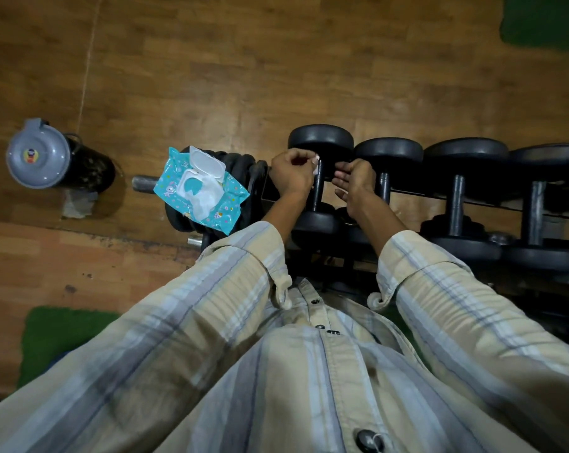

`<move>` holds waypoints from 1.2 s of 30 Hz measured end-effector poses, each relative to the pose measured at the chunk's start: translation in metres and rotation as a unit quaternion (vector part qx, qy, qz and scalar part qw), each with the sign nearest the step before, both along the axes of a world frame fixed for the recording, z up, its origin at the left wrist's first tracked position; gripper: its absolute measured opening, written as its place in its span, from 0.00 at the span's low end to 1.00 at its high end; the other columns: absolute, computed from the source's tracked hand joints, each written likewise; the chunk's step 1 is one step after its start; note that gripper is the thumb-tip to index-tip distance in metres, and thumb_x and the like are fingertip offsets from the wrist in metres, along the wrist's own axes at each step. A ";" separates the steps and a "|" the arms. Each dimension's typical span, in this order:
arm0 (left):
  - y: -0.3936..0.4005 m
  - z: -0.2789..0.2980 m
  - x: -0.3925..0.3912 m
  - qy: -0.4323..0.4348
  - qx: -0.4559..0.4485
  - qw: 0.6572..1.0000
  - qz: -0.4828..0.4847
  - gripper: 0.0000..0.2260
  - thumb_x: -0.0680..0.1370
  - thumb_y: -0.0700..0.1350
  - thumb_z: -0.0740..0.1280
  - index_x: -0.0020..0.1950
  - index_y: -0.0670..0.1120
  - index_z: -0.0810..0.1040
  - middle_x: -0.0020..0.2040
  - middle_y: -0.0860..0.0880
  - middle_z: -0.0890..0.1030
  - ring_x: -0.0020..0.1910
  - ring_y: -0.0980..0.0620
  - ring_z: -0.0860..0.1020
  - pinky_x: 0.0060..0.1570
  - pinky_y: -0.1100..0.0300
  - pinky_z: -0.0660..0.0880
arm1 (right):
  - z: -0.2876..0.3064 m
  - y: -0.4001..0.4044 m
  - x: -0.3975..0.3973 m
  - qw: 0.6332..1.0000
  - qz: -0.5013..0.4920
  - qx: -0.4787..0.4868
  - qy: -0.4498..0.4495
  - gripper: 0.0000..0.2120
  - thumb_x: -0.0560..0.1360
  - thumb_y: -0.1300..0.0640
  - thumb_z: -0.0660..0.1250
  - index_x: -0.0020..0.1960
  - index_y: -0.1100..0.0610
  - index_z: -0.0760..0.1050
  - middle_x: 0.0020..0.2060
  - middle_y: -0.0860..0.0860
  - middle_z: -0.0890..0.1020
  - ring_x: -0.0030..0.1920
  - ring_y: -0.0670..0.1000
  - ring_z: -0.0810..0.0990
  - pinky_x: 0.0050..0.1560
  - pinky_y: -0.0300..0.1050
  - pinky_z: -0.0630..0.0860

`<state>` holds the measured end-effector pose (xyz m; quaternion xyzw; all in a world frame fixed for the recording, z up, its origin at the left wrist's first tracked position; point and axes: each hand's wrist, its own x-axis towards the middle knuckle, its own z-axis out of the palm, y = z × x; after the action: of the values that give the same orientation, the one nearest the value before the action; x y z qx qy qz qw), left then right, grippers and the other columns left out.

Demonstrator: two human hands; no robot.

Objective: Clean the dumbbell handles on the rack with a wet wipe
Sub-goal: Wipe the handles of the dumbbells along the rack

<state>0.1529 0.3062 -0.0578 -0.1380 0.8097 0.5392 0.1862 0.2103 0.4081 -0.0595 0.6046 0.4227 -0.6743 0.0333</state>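
On the rack: row of black dumbbells (456,204)
Left hand (291,174): curled, pinching a white wet wipe (316,165) against the handle (317,188) of the leftmost dumbbell
Right hand (355,183): just right of that handle, fingers relaxed and apart, holding nothing
Left of the handle: teal wipe pack (200,188), lid open, lying on stacked weight plates (231,165)
Far left: grey-lidded bottle (48,155) on the wooden floor (244,60)

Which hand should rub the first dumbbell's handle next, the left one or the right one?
Probably the left. The left hand already pinches the wet wipe against the first dumbbell handle. The right hand sits beside the handle with its fingers relaxed, holding nothing, so it would first need the wipe.
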 end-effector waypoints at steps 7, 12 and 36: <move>-0.021 0.014 0.015 0.108 -0.085 0.968 -0.208 0.03 0.71 0.39 0.79 0.42 0.46 0.88 0.40 0.52 0.87 0.40 0.58 0.84 0.44 0.63 0.81 | 0.001 -0.010 0.000 0.993 0.045 0.108 0.031 0.07 0.73 0.59 0.67 0.45 0.57 0.85 0.31 0.49 0.81 0.29 0.46 0.77 0.27 0.40 0.68; -0.033 0.018 0.021 0.087 -0.145 0.940 -0.297 0.03 0.69 0.43 0.80 0.38 0.50 0.88 0.38 0.53 0.87 0.41 0.56 0.84 0.43 0.58 0.82 | 0.003 -0.016 0.009 0.993 0.037 0.108 0.033 0.07 0.73 0.59 0.68 0.46 0.59 0.85 0.34 0.52 0.82 0.31 0.48 0.78 0.29 0.41 0.70; 0.004 -0.011 -0.002 -0.112 -0.028 0.992 0.043 0.13 0.73 0.41 0.79 0.33 0.45 0.77 0.32 0.46 0.80 0.34 0.49 0.78 0.41 0.54 0.79 | -0.007 -0.002 0.027 0.993 0.047 0.098 0.038 0.14 0.71 0.69 0.60 0.40 0.55 0.82 0.36 0.54 0.83 0.34 0.50 0.79 0.28 0.39 0.70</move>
<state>0.1506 0.3099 -0.0691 -0.2373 0.7916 0.5051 0.2488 0.2369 0.4065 -0.0667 0.5584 0.5155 -0.6499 -0.0104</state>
